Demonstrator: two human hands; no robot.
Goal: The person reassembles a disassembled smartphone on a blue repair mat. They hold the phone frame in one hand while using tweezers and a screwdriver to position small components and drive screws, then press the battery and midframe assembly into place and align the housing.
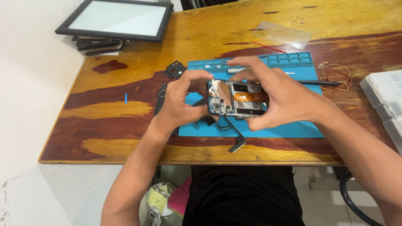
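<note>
Nearest the viewer, a black angled metal tool lay at the near edge of the varnished wooden table, its tip hanging just past the near border of the blue rubber work mat. Just above the mat's near half, both hands held an opened smartphone with its back cover off, a dark rectangular body showing circuit boards and an orange flex ribbon. The left hand gripped the phone's left end, fingers curled around the short edge with the thumb arched over the top. The right hand clasped the right end, thumb under the near edge and fingers draped over the far edge, the index finger stretched along the top. The phone was raised slightly off the mat, between the two hands. To the left of the left hand, a small black plastic cover piece lay on the wood, just beside the mat's far left corner. Right of the mat, a loop of thin copper-coloured wire rested on the table, and a white compartmented plastic box sat at the right edge. Farther off, a clear rectangular plastic sheet lay on the wood, and at the far left corner a black-framed glass panel rested on a small stack of dark screens.
</note>
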